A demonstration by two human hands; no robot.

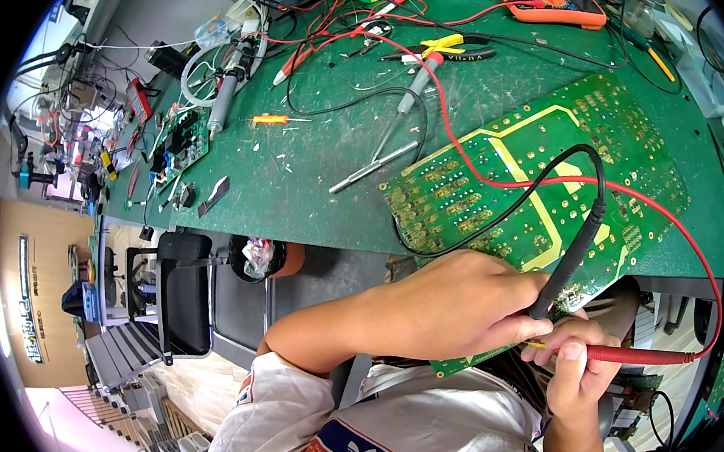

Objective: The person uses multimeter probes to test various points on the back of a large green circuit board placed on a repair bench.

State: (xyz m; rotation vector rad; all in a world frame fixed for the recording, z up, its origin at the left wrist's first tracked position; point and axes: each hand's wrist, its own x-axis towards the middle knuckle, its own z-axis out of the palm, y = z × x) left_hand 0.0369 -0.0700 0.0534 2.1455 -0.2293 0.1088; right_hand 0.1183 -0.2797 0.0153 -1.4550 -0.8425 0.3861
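A large green circuit board (497, 207) lies slanted on the bench, its near corner reaching over the edge toward my body. My left hand (478, 297) grips a black test probe (571, 262), pointed down at the board's near edge. Closed around a red test probe (644, 354) is my right hand (572, 361), just beside the left. The fingers hide the black tip, so I cannot tell what it touches. Black and red leads loop across the board. An orange multimeter (555, 8) rests at the back right.
Beyond the board lie a metal rod (373, 167), a grey-handled tool (419, 84), pliers (459, 52) and an orange screwdriver (273, 120). A smaller circuit board (179, 147) sits at the left. A bin (254, 256) and black chair (186, 299) stand beyond the bench edge.
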